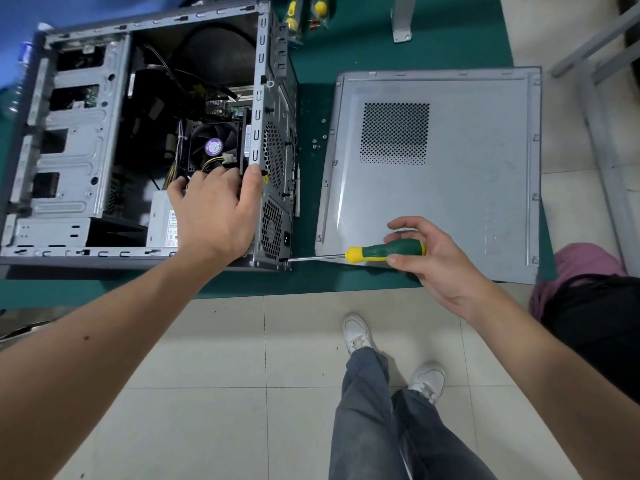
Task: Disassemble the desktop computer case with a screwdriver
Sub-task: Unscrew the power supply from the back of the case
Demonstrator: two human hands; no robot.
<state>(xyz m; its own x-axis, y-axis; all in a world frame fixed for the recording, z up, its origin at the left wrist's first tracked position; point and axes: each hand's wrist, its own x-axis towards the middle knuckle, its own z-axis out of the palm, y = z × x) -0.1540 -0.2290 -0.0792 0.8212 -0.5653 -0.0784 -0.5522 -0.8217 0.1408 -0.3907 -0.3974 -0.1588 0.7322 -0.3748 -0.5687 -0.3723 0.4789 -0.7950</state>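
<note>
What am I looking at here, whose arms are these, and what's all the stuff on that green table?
This is one picture from a camera worn on a person's head, looking down at their own arms, legs and shoes. On the green table lies an open computer case, its insides showing, including a fan. The left hand rests on the case's rear edge, steadying it. The right hand holds a green and yellow screwdriver, its tip at the case's bottom rear corner. Beside the case lies the removed side panel, with a few loose screws between them.
</note>
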